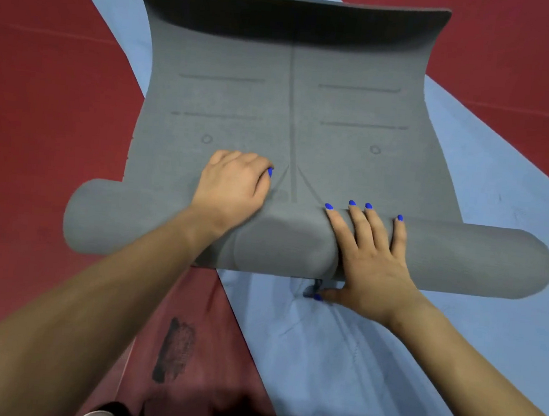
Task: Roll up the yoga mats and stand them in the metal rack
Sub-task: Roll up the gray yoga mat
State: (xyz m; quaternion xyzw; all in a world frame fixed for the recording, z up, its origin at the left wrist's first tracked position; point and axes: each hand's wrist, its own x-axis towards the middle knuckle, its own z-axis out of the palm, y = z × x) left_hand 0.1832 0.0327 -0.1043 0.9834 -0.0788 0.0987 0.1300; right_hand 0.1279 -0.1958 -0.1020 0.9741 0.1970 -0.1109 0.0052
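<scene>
Rolling step in hand, mat partly wound

Fingers [358, 215] of our right hand [371, 259] lie spread and straight over the roll [461, 257]; those of our left hand [232, 184] curl down onto it. We find the grey yoga mat [291, 109] on the floor [44, 88], far end curling up. No rack is visible. Next, we judge, push evenly forward, keeping the edges aligned.

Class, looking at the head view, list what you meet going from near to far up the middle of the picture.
Blue mat on the floor → rolled part of the grey mat → right hand and left hand → flat part of the grey mat → its curled far edge.
</scene>
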